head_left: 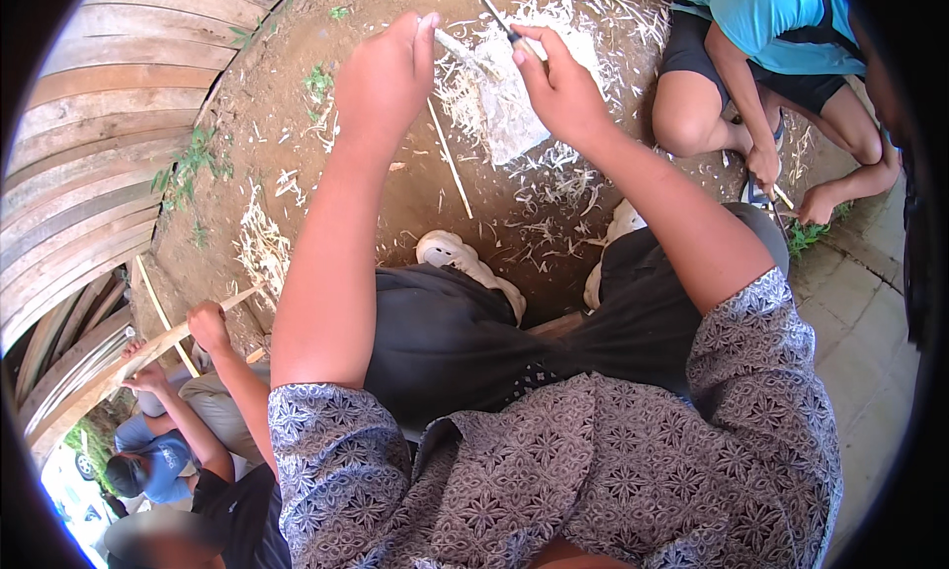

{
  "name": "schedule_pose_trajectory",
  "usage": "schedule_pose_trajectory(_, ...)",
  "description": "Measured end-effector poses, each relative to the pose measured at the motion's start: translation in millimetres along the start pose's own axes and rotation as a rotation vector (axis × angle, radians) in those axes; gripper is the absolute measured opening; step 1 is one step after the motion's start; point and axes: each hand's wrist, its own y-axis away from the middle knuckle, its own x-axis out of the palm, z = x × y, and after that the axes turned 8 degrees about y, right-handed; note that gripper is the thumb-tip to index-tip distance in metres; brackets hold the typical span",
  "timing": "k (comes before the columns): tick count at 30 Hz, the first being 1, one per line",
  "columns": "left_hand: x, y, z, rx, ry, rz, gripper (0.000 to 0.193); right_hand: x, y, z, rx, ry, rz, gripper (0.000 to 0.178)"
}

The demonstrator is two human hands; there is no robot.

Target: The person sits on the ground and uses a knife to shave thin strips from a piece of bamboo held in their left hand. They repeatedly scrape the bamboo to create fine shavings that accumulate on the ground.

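My left hand is closed in a fist, thumb on top, around a pale whittled stick that pokes out beside the thumb. The part inside the fist is hidden. To its right, my right hand grips the light handle of a knife. Its narrow blade points up and away to the left, running out of the picture. Beneath both hands lies a pale flat slab strewn with shavings. A thin straight stick is on the brown soil between my forearms.
Curled shavings litter the ground around my pale shoes. Stacked planks line the left. At right, a person in a turquoise shirt works crouched over paving. Lower left, another person holds a long wooden strip.
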Motion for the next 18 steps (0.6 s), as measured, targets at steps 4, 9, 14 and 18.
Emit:
schedule_pose_trajectory(4,2.0,0.0,-3.6,0.013,-0.032,-0.003,0.041,14.8,12.1,-2.8,0.11,0.253,0.107,0.041)
schedule_pose_trajectory(9,1.5,0.9,-7.2,-0.001,-0.022,-0.002,0.042,24.3,2.5,-46.0,0.069,0.232,0.186,0.04)
schedule_pose_trajectory(14,-3.9,-2.4,2.2,-0.104,-0.048,0.018,0.041,10.9,-1.5,-36.7,0.092,0.107,0.186,0.041)
schedule_pose_trajectory(18,-4.2,-2.1,3.7,-0.113,-0.068,0.023,0.043,5.9,6.9,-20.2,0.055,0.149,0.161,0.042)
